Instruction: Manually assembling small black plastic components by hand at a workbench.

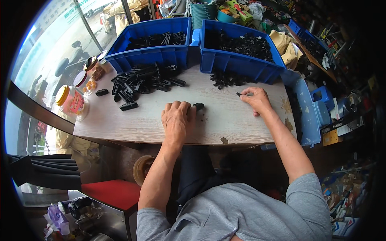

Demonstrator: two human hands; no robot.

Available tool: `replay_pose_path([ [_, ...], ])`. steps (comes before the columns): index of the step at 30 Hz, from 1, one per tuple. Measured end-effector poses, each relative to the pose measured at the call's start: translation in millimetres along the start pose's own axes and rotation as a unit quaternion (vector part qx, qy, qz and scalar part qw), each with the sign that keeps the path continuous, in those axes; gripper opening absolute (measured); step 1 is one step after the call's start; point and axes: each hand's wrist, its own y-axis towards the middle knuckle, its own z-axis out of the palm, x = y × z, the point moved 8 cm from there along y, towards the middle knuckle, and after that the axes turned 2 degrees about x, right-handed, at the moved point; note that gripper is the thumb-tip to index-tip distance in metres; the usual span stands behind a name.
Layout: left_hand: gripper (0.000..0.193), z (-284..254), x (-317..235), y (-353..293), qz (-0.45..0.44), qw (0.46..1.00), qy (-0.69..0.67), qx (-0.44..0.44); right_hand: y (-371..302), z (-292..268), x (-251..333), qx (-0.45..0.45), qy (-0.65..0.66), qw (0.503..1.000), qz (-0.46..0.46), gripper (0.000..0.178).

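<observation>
Left hand (176,117) palm-down on the pale wood-grain table (225,124), fingers curled over a dark oval plastic part (198,106) that pokes out at its right side, long axis roughly left-right. Right hand (255,99) lies further right, fingertips pinched on a small black plastic piece (239,94) pointing left toward the oval part. Heap of long black plastic clips (140,82) sits up-left of the left hand; scatter of small black pieces (226,79) just beyond the right hand, nearer to it.

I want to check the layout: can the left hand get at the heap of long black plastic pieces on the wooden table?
Probably yes: the left hand rests on bare table, and nothing stands between it and the heap of long black plastic pieces.
</observation>
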Motion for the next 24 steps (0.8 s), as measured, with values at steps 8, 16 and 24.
replay_pose_path([
  [8,0.02,-14,-19,-8,0.06,0.996,-0.02,-0.066,-1,-1,-8,-0.013,0.013,1.0,-0.008,0.013],
  [16,0.025,34,-54,-51,-0.158,0.869,-0.467,0.045,-26,8,-10,0.015,0.166,0.985,0.035,0.02],
  [24,0.044,104,-74,-33,-0.242,0.766,-0.586,0.107,-58,50,1,0.123,0.303,0.945,-0.032,0.017],
])
